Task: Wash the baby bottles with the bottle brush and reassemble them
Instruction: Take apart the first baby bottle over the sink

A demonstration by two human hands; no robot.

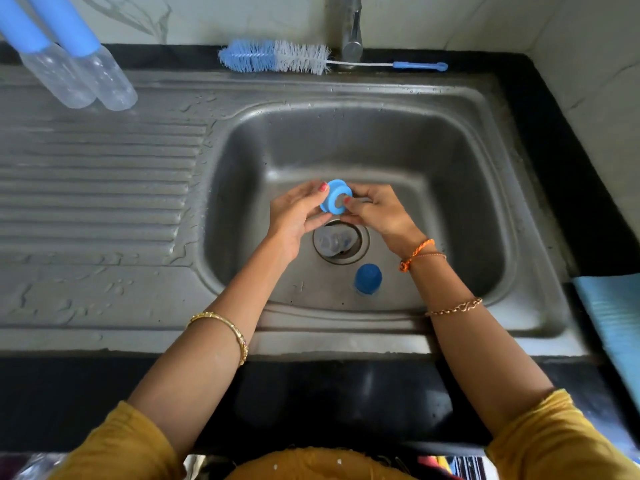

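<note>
Over the sink basin (450,188), my left hand (298,216) and my right hand (377,211) together hold a blue bottle collar ring (335,200); fingers of both hands pinch its rim, and a right fingertip sits at its centre hole. A clear teat or similar part (334,242) lies on the drain. A blue bottle cap (367,277) stands on the basin floor near the drain. Two clear bottles with blue sleeves (79,74) stand on the drainboard at the far left. The blue-and-white bottle brush (277,57) lies along the back rim.
The tap (351,29) rises behind the basin at the back, its water off. A ribbed, wet drainboard (97,188) fills the left side. A blue cloth or mat (613,323) lies on the black counter at the right edge.
</note>
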